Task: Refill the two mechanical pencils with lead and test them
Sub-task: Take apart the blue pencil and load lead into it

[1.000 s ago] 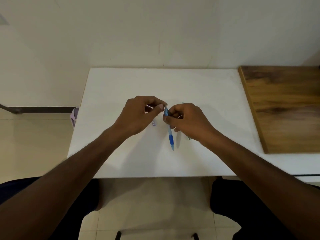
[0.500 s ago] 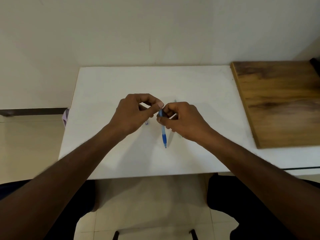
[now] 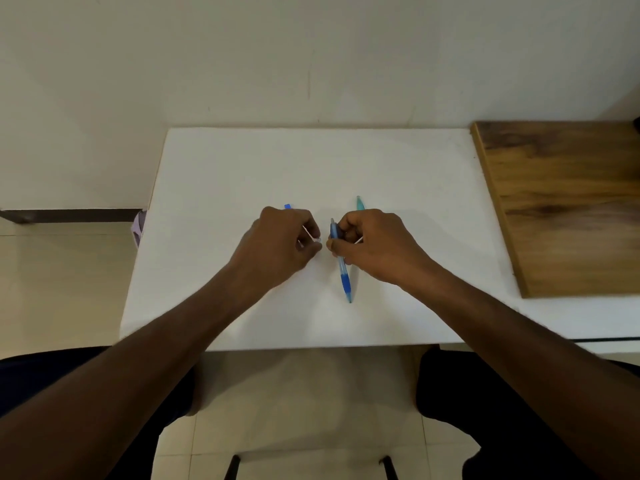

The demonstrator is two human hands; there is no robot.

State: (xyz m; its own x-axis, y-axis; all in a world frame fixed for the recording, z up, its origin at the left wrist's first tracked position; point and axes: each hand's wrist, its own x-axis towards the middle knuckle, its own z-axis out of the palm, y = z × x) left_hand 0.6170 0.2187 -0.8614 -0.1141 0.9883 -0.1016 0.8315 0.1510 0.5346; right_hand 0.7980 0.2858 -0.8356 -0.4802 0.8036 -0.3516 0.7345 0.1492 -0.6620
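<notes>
Nearest, the blue pencil [image 3: 341, 261] stands tip-down on the tabletop [image 3: 221, 188], gripped by the right hand [image 3: 372, 245], the left hand [image 3: 282, 245] pinching something small and pale, the teal pencil [image 3: 359, 203] lying untouched beyond: refilling seems barely begun.

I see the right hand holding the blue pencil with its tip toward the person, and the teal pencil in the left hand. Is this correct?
Not quite. In the head view the right hand does hold the blue pencil, tip toward the person, but the teal pencil lies on the white table behind that hand, not in the left hand.
</notes>
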